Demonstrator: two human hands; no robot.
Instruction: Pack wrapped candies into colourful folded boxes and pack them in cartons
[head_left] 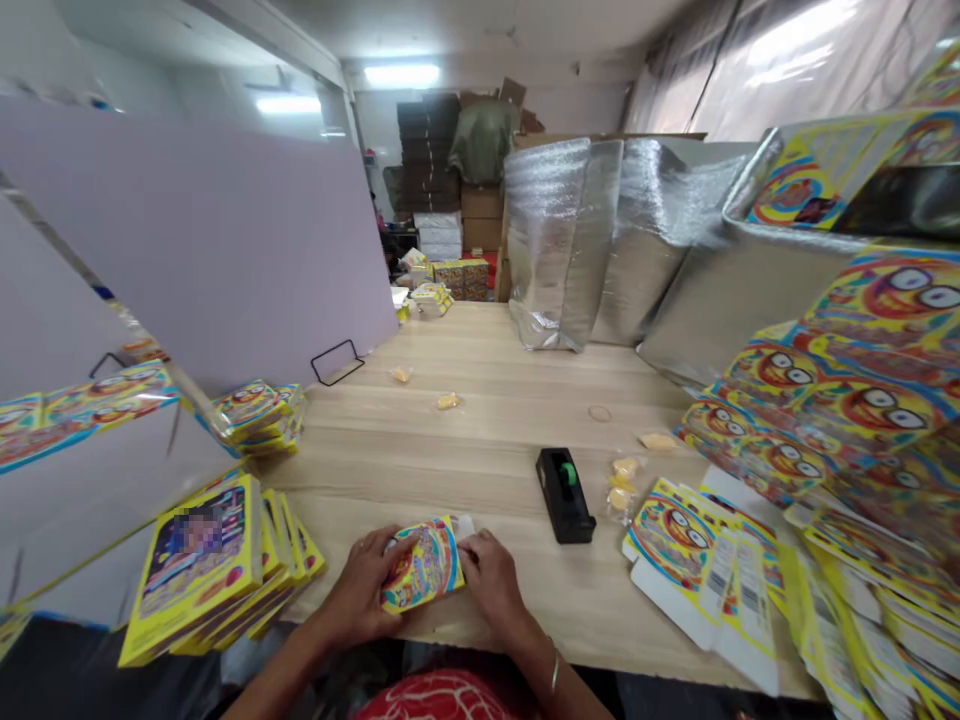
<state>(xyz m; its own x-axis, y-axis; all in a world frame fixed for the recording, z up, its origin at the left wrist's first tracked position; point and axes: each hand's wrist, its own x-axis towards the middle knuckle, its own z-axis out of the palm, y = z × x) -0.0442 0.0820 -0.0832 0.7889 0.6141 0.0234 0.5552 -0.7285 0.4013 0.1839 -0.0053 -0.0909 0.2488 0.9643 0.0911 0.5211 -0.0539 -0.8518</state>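
A small colourful yellow box [425, 567] lies at the front edge of the wooden table, between both hands. My left hand [366, 585] is closed around the box's left end, thumb on top. At its right end, by a whitish flap, the fingers of my right hand [491, 580] are pinched together on the box. A black tape dispenser [566, 497] with a green core stands to the right of my right hand. Beyond it are small wrapped yellow pieces [621, 485]. Unfolded flat cartons [701, 560] lie further right.
Finished-looking boxes [199, 560] are stacked at the left edge, more boxes [259, 412] behind them. Tall piles of printed cartons [847, 390] crowd the right. Silver foil bags [555, 245] stand at the back right. A black wire stand [337, 362] sits beside the pale partition [225, 240].
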